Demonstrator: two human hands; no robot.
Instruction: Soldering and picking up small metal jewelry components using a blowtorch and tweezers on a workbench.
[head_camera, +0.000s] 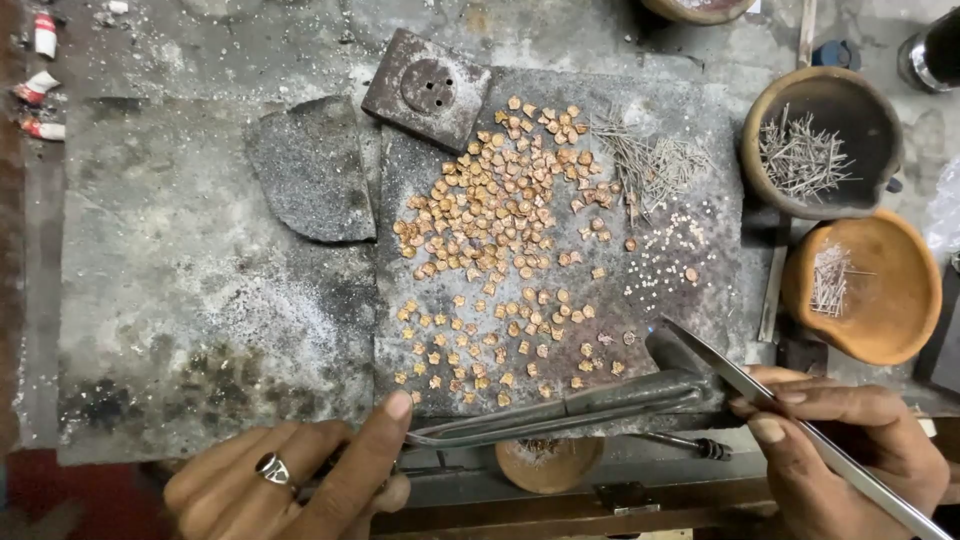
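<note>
Hands partly cropped: left hand (290, 475) pinching tweezers (560, 408), right hand (850, 455) gripping metal rod (800, 430), end cut off.

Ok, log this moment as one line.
left hand: holds tweezers | right hand: holds metal rod | copper pieces: spread over slab

1. Small flower-shaped pieces (500, 215): copper-orange, scattered on a dark grey slab (690, 130).
2. Surface (190, 290): grey, dusted white, charred black patches.
3. Clay bowls: one terracotta orange (885, 300), one soot-darkened (870, 110).
4. Tweezers (560, 408): dull steel grey.
5. Ring (272, 467): silver.
</note>
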